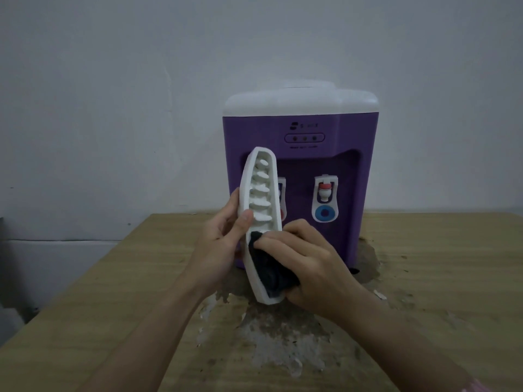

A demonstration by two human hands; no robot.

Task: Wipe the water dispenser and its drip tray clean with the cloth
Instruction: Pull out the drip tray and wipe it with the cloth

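Observation:
A purple water dispenser (308, 128) with a white top stands at the back of the wooden table. In front of it I hold the white slotted drip tray (261, 193) upright, off the dispenser. My left hand (223, 236) grips the tray's left edge, thumb on its face. My right hand (302, 258) holds a dark cloth (268, 267) bunched against the tray's lower part. The tray hides the left tap; the right tap (326, 193) with its red cap and blue ring is visible.
The wooden table (424, 278) has a worn, peeling patch (271, 343) in front of the dispenser. A plain grey wall (141, 80) rises behind. The table's left edge (85, 278) runs diagonally, with a drop beyond it.

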